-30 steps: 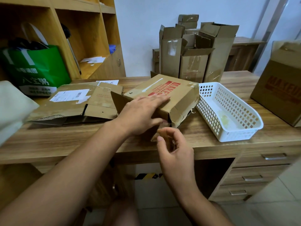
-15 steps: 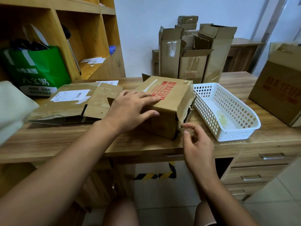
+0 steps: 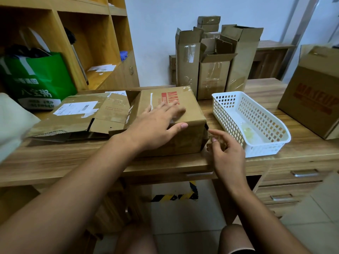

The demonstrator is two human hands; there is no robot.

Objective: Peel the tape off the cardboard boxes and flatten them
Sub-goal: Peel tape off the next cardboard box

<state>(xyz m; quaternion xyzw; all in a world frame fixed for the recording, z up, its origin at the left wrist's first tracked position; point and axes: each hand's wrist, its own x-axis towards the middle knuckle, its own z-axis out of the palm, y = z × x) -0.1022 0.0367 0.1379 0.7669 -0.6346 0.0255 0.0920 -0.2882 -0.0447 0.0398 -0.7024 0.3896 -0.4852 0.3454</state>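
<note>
The wooden desk [image 3: 73, 162] runs off both sides of the frame, and the shelf unit [image 3: 102, 33] at 10 o'clock is cut off at the top. At 3 o'clock a large carton [image 3: 311, 92] printed "MAKEUP" in red loses its far side to the frame edge. A green bag [image 3: 42, 77] at 9 o'clock carries white Chinese characters, partly hidden. Beside it lies a flattened box [image 3: 73, 121] whose barcode label is too small to read. The cardboard box [image 3: 190, 110] sits mid-desk near the front edge, and only "MAKE" shows of its red print. The left hand [image 3: 156, 125] covers the rest, lying flat on the top with fingers spread and thumb along the near edge. Open taped cartons [image 3: 212, 77] stand at 12 o'clock. A white basket [image 3: 266, 149] is just beside the box at its 3 o'clock. The right hand [image 3: 227, 153] is at the box's near right corner with fingers loosely curled. Blur hides whether it pinches any tape.
</note>
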